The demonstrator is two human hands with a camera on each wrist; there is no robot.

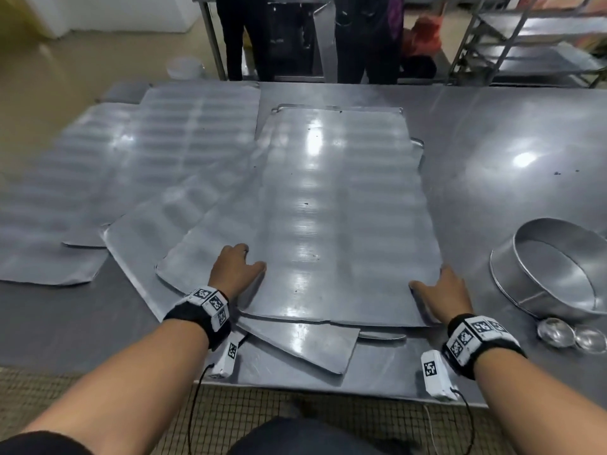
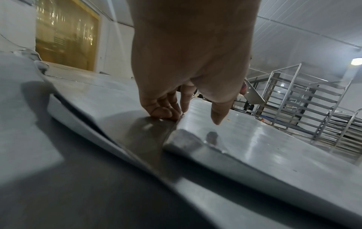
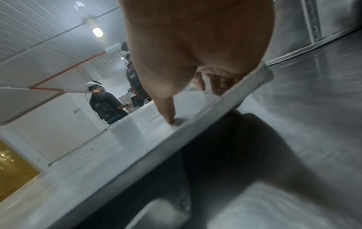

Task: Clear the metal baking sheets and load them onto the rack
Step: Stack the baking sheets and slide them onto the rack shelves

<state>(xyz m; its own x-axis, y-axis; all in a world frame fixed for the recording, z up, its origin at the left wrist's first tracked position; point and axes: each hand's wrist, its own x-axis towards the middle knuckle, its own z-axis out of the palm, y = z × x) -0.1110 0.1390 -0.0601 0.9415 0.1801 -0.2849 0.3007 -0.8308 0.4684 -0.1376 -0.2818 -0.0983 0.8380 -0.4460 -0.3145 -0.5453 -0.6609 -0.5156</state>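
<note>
Several ridged metal baking sheets lie overlapping on the steel table (image 1: 499, 133). The top baking sheet (image 1: 328, 208) lies lengthwise in front of me. My left hand (image 1: 249, 262) is at its near left edge; the left wrist view shows the fingers (image 2: 166, 111) curled against that edge and the thumb just above the top baking sheet (image 2: 254, 147). My right hand (image 1: 433, 285) holds the near right edge. There the thumb (image 3: 171, 117) presses on top of the sheet (image 3: 117, 147), the fingers curl under its rim, and that side is raised off the table. The rack (image 1: 525, 37) stands beyond the table's far right.
More sheets (image 1: 157, 152) spread over the left half of the table, some under the top one. A round metal pan (image 1: 558, 274) and small tins (image 1: 571, 334) sit at the right. People (image 1: 246, 34) stand across the table. The table's near edge (image 1: 328, 390) is below my wrists.
</note>
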